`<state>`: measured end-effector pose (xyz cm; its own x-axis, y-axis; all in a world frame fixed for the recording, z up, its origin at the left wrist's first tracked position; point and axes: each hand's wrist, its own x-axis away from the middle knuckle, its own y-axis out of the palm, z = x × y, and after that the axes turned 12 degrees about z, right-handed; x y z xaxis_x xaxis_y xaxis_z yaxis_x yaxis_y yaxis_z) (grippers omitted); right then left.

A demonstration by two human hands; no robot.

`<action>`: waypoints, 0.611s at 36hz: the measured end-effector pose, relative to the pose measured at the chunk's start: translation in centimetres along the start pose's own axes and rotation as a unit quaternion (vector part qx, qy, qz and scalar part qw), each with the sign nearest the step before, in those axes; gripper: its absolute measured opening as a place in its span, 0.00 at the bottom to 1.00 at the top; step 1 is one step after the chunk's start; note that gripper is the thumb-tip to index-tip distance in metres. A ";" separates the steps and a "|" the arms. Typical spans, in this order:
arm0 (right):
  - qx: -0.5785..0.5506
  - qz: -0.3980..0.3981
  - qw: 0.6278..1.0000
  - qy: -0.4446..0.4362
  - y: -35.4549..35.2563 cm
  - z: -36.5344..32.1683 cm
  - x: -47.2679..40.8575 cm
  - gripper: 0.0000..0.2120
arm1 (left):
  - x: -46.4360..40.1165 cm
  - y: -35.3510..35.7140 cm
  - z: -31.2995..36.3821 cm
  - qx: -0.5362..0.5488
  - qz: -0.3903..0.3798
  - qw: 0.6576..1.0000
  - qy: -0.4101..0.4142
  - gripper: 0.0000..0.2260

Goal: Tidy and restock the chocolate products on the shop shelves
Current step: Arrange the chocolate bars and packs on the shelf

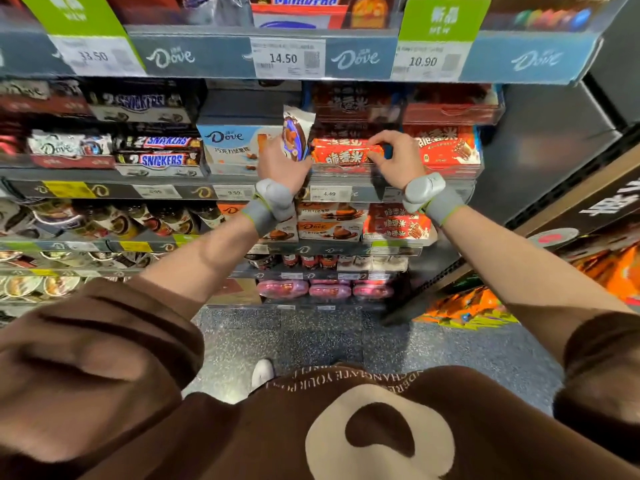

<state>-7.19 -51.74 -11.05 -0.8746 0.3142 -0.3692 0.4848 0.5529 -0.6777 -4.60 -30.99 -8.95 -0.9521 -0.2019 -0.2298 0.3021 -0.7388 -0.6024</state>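
Red bar (346, 154) pinched by right hand (394, 155) at the shelf's (460, 173) front edge; left hand (282, 162) grips a pouch (297, 135), which may slip.

Left hand (280, 164) holds a white-blue packet (297, 133); right hand (394, 154) pinches red bars (343, 154).

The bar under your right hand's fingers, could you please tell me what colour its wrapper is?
Red-orange wrapper with white characters, seen in the head view.
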 end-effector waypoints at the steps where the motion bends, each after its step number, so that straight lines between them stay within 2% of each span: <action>1: 0.010 0.001 1.000 -0.004 0.0 0.1 -0.1 0.08 | 0.1 0.0 0.0 0.003 0.004 1.000 -0.005 0.08; 6: 0.029 0.024 0.999 -0.035 0.3 0.3 -0.1 0.08 | 0.2 -0.2 -0.1 0.022 0.019 0.999 -0.023 0.09; 22: 0.079 0.051 0.995 -0.015 0.6 -0.4 0.9 0.05 | -0.7 -1.0 -1.7 0.036 -0.010 0.999 -0.036 0.09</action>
<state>-7.69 -50.84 -11.55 -0.8221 0.3379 -0.4583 0.5655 0.3904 -0.7265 -4.17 -29.04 -9.47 -0.9595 -0.2309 -0.1614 0.2817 -0.7864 -0.5497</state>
